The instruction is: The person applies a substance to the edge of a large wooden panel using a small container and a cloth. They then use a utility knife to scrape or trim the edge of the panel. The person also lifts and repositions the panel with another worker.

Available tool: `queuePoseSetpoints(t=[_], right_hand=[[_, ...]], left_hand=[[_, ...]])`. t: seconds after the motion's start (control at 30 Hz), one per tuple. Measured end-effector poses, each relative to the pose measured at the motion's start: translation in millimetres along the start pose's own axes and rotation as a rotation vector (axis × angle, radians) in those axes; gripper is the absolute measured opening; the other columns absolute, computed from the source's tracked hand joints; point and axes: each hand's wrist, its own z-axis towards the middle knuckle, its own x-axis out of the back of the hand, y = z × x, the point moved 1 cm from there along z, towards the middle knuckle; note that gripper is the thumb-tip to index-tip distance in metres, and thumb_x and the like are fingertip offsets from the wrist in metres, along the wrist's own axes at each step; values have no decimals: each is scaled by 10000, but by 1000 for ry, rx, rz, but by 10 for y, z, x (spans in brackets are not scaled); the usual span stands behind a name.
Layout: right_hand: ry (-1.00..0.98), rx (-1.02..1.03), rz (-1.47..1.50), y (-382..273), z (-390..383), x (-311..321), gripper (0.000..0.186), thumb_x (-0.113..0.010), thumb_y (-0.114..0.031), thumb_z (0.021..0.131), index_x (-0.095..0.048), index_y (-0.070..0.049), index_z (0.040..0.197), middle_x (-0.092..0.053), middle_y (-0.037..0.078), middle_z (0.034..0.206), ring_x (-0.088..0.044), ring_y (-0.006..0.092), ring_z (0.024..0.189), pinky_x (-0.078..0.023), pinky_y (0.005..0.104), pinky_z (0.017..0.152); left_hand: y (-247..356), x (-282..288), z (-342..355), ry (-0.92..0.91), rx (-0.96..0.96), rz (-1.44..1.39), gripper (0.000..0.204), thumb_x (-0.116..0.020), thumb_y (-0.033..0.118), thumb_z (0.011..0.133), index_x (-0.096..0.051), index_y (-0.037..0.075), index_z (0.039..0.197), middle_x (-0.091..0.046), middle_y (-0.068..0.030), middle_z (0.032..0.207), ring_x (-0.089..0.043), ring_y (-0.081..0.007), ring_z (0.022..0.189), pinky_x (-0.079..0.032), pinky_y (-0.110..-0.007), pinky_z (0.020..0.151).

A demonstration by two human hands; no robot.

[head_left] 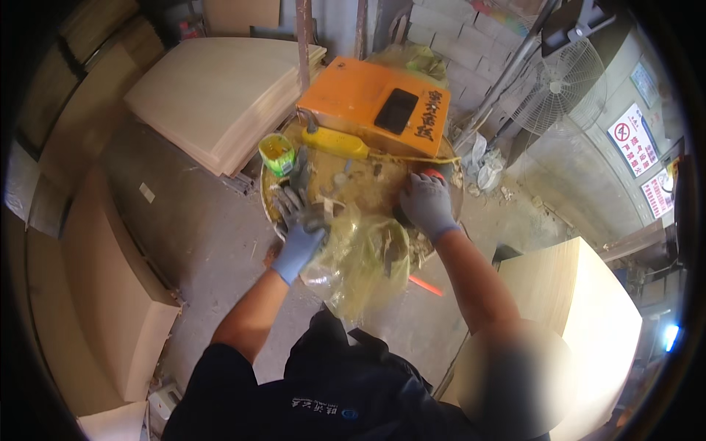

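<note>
On a round, cluttered worktop (346,180), my right hand (425,198), in a grey glove, curls over a red-orange object (432,174), partly hidden beneath it. My left hand (298,228), gloved in blue and grey, reaches onto the left side with its fingers apart, beside crumpled yellowish plastic bags (360,257). Above it are a dark grey item (300,173) and a green tub (276,153) with yellow contents. A yellow tool (334,142) with a cord lies before an orange box (346,92), which carries a black phone (396,110).
Curved plywood stacks stand at upper left (202,95), left (110,287) and lower right (588,316). A fan (555,84) is at the upper right by a block wall (456,59). Rusty posts (303,37) rise behind the worktop. A red strip (425,285) lies below it.
</note>
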Motion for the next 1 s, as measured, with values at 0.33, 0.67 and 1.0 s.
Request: queuePoseSetpoints(t=[0.33,0.67,1.0], right_hand=[[-250,-250,-527,-49,1288,-1017,451,-400,-288,999,-546,-118,1391,-537,74,1426,-498,305,1287,-385,536,927],[-192,-431,-258,-52,1344,-648,661,-463,-548,909,-488,-147,1435,-457,97,1496,-428,314,1374,-366,467,1064],[-209,-498,-228,-381,1323,-446,559,-475,-394,942,-479,-140,1441,-467,122,1483,-488,299,1330,-432,435,1010]], left_hand=[[443,-56,-183,-52,-395,697,260,-626,215,833,-669,83,1052,-675,-128,940,-640,-340,873,-522,-448,782],[332,10,-69,-118,-474,622,266,-645,261,850,-682,88,1049,-703,-118,918,-672,-334,776,-539,-439,726],[311,18,-29,-109,-456,664,305,-680,327,832,-693,95,1029,-703,-96,894,-686,-298,805,-558,-395,737]])
